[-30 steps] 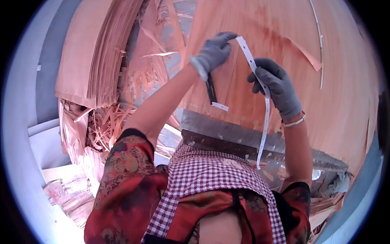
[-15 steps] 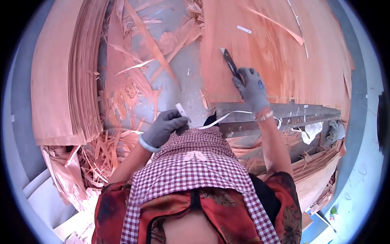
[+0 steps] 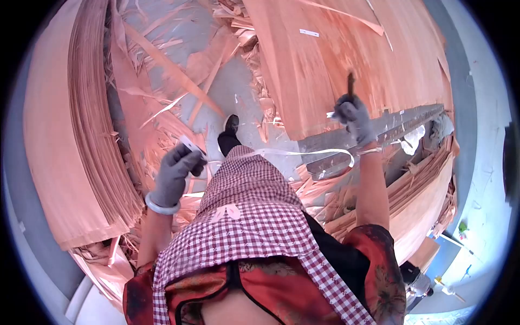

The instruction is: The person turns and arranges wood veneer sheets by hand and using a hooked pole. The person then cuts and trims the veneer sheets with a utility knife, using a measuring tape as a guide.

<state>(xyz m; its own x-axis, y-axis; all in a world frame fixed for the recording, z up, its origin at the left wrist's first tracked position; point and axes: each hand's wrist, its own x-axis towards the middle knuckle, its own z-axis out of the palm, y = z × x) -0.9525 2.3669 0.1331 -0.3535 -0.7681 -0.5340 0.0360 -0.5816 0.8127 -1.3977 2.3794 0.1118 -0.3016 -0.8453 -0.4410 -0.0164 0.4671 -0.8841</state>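
Note:
My left hand (image 3: 176,176), in a grey glove, pinches a small white label (image 3: 190,145) over the scrap-strewn floor on the left. My right hand (image 3: 355,122), also gloved, is closed around the dark handle of a utility knife (image 3: 351,82), which points away from me; its blade is blurred. This hand is above the near edge of a stack of reddish wood veneer sheets (image 3: 395,70). A thin white strip (image 3: 287,153) runs across in front of me and curls below my right hand. Another white label (image 3: 309,33) lies on the veneer.
A taller veneer stack (image 3: 51,135) stands on the left. Torn veneer scraps (image 3: 179,78) litter the grey floor around my shoe (image 3: 232,123). A dark beam (image 3: 325,165) borders the right stack, with more veneer (image 3: 417,200) and a plastic bag (image 3: 413,140) nearby.
The view has turned, and a shoe now shows in front of the apron. My right hand has swung the knife to point straight ahead. My left hand still holds the label.

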